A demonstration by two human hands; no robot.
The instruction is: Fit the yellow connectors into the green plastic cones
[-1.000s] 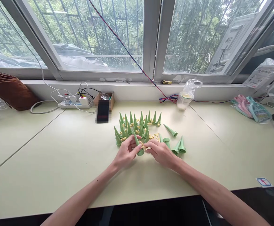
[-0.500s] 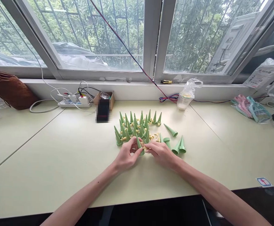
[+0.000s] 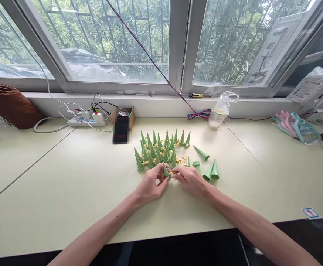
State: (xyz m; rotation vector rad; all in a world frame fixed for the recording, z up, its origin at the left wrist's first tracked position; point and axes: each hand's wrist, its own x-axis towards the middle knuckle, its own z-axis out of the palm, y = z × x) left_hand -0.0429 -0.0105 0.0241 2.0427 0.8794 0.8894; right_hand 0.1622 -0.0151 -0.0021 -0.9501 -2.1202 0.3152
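Between the fingers of my left hand (image 3: 153,181) is a green plastic watering spike (image 3: 165,170), its pointed end up. My right hand (image 3: 190,180) pinches a small yellow valve (image 3: 171,173) against the side of that spike; the fingertips partly cover it. Behind my hands stand several green spikes (image 3: 152,150) in a close group, many with yellow valves on them. Loose yellow valves (image 3: 184,159) lie just beyond my right hand. To its right are several more spikes, one lying on its side (image 3: 201,152) and two leaning together (image 3: 214,170).
Along the back of the pale table (image 3: 95,192) are a power strip (image 3: 88,120), a small cardboard box (image 3: 132,117), a dark blurred object (image 3: 121,130) and a bagged cup (image 3: 217,117). A brown pouch (image 3: 14,105) lies at the left, pink and teal packets (image 3: 302,127) at the right.
My left hand has moved slightly right and turned the spike, so the valve at its side now sits closer in against my right fingertips. The standing and loose pieces stay put.
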